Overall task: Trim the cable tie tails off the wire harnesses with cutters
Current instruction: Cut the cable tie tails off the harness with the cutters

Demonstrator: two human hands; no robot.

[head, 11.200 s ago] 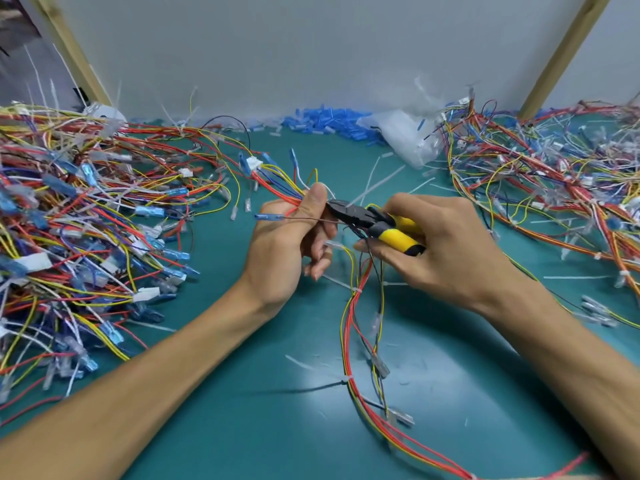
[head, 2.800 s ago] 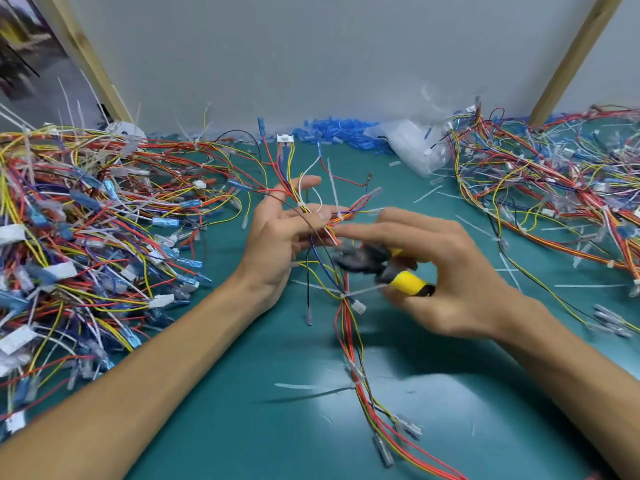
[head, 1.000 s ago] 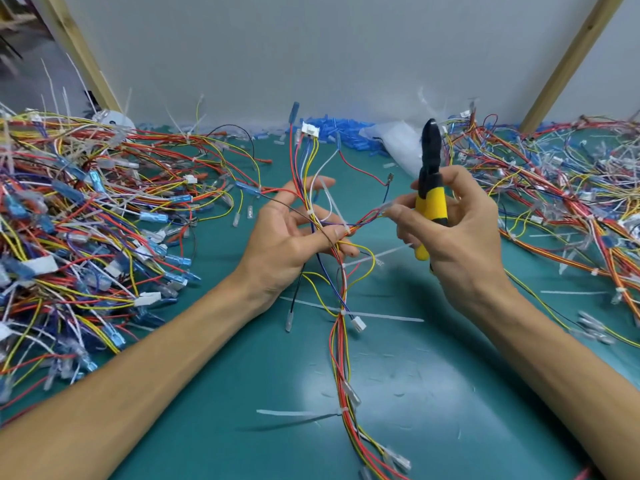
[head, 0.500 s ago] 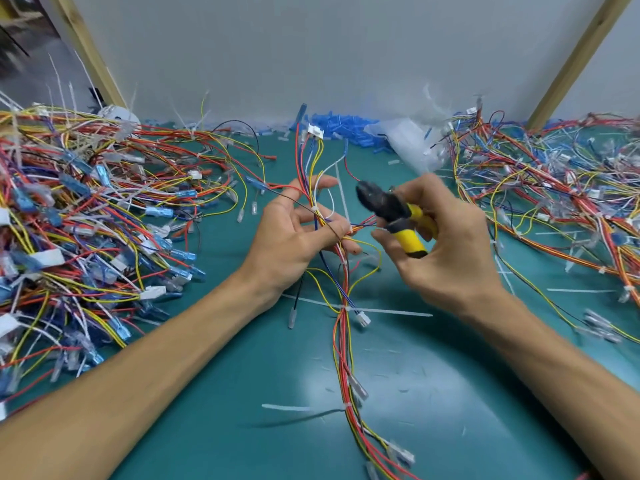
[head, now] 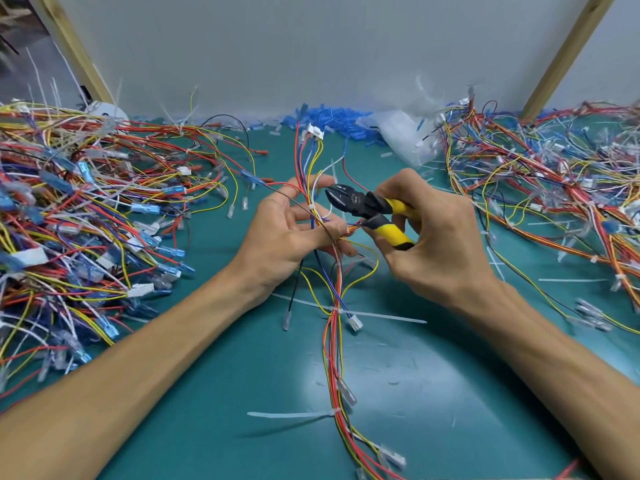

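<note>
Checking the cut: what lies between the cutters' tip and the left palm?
Head view: harness wires and their white cable tie, between cutters and left hand.

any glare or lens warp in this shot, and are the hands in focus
Head view: a pale glare patch sits on the green mat in front of the right hand; head view: that hand, the left hand, the cutters and the wire harness read sharp, while the wire pile smears toward the left edge; head view: the wooden posts lean outward, likely wide-angle warp.

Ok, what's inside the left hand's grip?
The left hand pinches the harness wires; a white cable tie shows above the thumb, near the cutters. Their run beneath the thumb is covered.
</note>
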